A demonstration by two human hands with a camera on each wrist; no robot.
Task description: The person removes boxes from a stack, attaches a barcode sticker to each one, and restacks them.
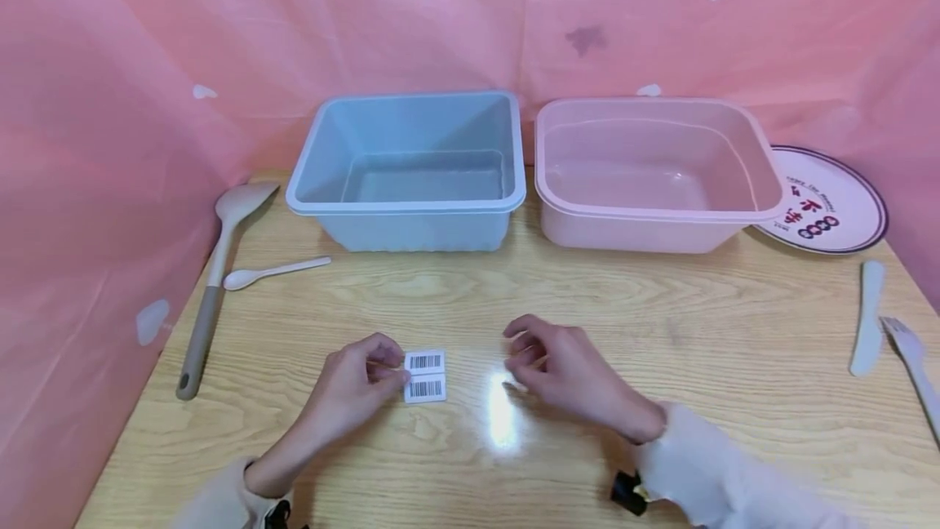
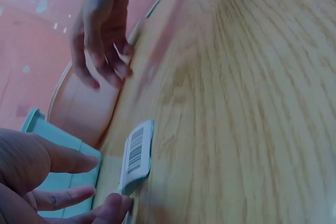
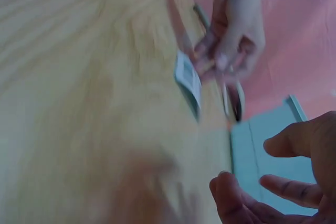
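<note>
We wear long, cream-white sleeves, soft and loose, ending in gathered cuffs. The left sleeve (image 1: 220,500) and right sleeve (image 1: 705,472) match. A small black strap or clip sits under each cuff, near the table's front edge (image 1: 470,513). Both hands are bare, without rings.

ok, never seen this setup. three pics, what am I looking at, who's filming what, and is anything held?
No robot here: a person works with bare hands, wearing three cameras. The wide picture is from the head; the two close, blurry ones are from the wrists. On the wooden table stand a blue tub and a pink tub, with a plate behind, a spatula and small spoon to the left, and a knife and fork to the right. The left hand pinches a barcode label. The right hand hovers nearby, fingers loosely curled, holding nothing.
</note>
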